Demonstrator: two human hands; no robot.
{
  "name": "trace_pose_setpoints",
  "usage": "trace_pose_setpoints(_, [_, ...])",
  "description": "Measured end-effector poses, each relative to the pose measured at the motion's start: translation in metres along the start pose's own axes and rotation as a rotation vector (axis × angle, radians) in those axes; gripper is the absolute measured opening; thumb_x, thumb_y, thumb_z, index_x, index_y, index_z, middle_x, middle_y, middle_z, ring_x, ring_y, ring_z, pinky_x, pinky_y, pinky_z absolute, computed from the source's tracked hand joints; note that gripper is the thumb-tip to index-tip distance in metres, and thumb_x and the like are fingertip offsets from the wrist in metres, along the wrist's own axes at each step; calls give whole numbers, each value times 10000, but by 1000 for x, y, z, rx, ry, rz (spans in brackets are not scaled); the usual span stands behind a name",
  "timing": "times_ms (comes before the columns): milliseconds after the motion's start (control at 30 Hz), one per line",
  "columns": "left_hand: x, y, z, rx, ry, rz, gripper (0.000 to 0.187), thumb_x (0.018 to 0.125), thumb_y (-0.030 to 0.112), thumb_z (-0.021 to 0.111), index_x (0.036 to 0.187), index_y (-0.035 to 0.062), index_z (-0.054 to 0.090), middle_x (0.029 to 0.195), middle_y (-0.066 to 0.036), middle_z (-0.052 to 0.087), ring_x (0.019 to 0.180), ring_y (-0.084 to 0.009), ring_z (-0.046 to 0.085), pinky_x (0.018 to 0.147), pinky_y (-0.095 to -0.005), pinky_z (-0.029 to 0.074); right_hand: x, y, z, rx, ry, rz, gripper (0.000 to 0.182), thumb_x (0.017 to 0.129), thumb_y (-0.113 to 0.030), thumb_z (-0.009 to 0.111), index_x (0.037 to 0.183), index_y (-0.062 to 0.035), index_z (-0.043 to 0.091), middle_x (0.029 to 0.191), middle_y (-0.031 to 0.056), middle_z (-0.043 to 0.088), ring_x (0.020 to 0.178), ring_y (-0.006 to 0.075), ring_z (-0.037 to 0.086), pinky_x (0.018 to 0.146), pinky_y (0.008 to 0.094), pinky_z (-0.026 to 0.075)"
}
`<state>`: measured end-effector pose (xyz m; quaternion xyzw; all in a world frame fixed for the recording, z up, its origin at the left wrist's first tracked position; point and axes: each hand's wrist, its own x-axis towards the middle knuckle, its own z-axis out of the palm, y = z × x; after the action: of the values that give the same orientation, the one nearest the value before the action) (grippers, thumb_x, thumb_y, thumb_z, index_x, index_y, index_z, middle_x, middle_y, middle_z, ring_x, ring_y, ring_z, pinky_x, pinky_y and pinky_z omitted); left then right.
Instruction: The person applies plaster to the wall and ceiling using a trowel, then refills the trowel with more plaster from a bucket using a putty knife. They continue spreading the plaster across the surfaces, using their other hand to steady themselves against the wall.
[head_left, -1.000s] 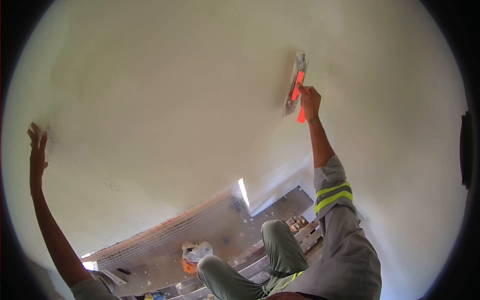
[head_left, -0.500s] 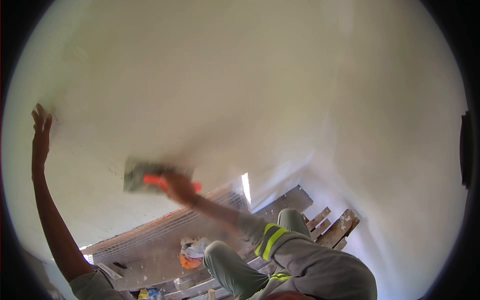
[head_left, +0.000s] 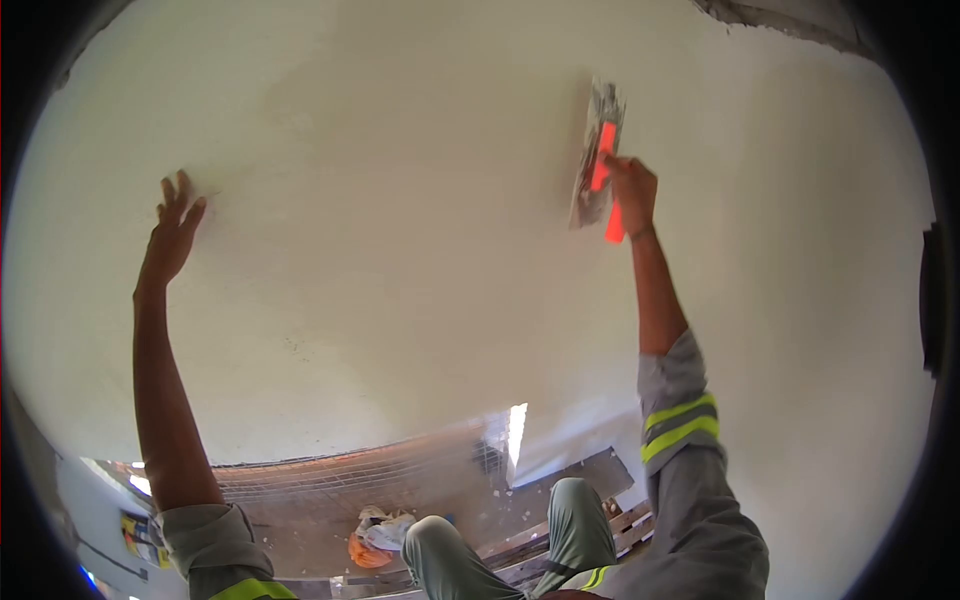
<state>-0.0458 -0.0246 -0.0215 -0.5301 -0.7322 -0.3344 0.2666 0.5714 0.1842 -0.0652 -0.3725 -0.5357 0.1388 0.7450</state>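
My right hand (head_left: 634, 192) grips the red handle of a plastering trowel (head_left: 587, 205). The trowel's long blade, smeared with grey-white material, stands nearly upright against the pale wall (head_left: 420, 220) at upper right. At the left, my left hand (head_left: 176, 225) rests its spread fingertips on the same wall and holds nothing. The wall's surface looks smooth, with a darker, damp-looking band across its middle and a few small dark specks lower left.
Below the wall's lower edge lies a wire mesh strip (head_left: 360, 462). Farther down are an orange and white plastic bag (head_left: 372, 540) and wooden planks (head_left: 632, 525) by my knees. A bright narrow gap (head_left: 516, 435) shows near the corner. Rough broken edging (head_left: 780, 18) runs along the top right.
My right hand has swept the trowel up and to the right, turning its blade from level to nearly upright. My view has tilted upward; my left hand stays on the wall.
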Motion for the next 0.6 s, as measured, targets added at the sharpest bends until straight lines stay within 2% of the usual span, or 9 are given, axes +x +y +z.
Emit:
trace_pose_setpoints(133, [-2,7,-12,-83,-52,-3,635,959,601,258,1510,329,98,1583,-71,63,1430,-383,104,1139,-534,189,4,-51,59,-197,-119,-180,388,760,-376,759,722,-20,610,543,13,499,479,94,405,453,288,353])
trace_pose_setpoints(200, [-4,4,-15,-112,-62,7,628,959,603,237,1509,329,111,1581,-72,81,1432,-374,108,1144,-524,187,-33,-52,109,-661,-114,-1080,394,777,-410,710,800,-25,628,602,121,600,520,263,557,505,390,461])
trace_pose_setpoints(233, [-6,4,-17,-96,-55,10,617,962,598,225,1508,331,118,1580,-71,88,1433,-370,107,1146,-519,185,-71,-68,127,-810,-228,-1168,453,758,-471,714,861,-37,633,675,137,642,632,321,627,576,436,511])
trace_pose_setpoints(267, [-6,5,-18,-82,-45,13,607,965,592,212,1507,332,125,1579,-70,96,1433,-367,106,1148,-515,183,-120,-90,151,-455,-473,-316,492,755,-508,705,897,-43,627,710,142,649,705,330,652,621,459,526])
trace_pose_setpoints(300, [-8,6,-18,-77,-35,11,598,970,585,198,1507,331,130,1580,-63,95,1436,-357,106,1149,-517,178,-163,-87,169,-579,-431,-542,441,778,-482,689,872,-57,623,715,142,646,709,346,652,618,462,525])
trace_pose_setpoints(367, [-13,6,-18,-73,-16,6,582,979,569,169,1507,327,138,1582,-49,92,1440,-337,107,1151,-520,166,-241,-46,195,-555,-651,-659,288,783,-316,694,876,-60,601,715,149,644,686,332,649,612,465,518])
trace_pose_setpoints(400, [-12,2,-15,-58,5,15,579,982,565,164,1507,324,141,1582,-43,91,1442,-327,106,1152,-522,163,-280,-25,195,-433,-668,-785,86,799,-135,586,789,-52,562,647,130,607,627,283,628,545,419,496])
trace_pose_setpoints(467, [-11,-6,-4,-24,47,39,573,987,557,154,1507,319,148,1583,-31,88,1446,-307,105,1152,-527,156,-333,17,185,-483,-791,-943,55,784,-96,563,786,-42,556,616,122,591,600,269,616,527,418,486])
trace_pose_setpoints(600, [-10,-17,-1,-32,31,53,588,982,568,145,1508,306,154,1582,-13,94,1448,-272,113,1155,-516,157,-316,21,174,-455,-1040,-949,47,778,-103,578,790,-59,564,658,117,606,600,285,618,558,435,491])
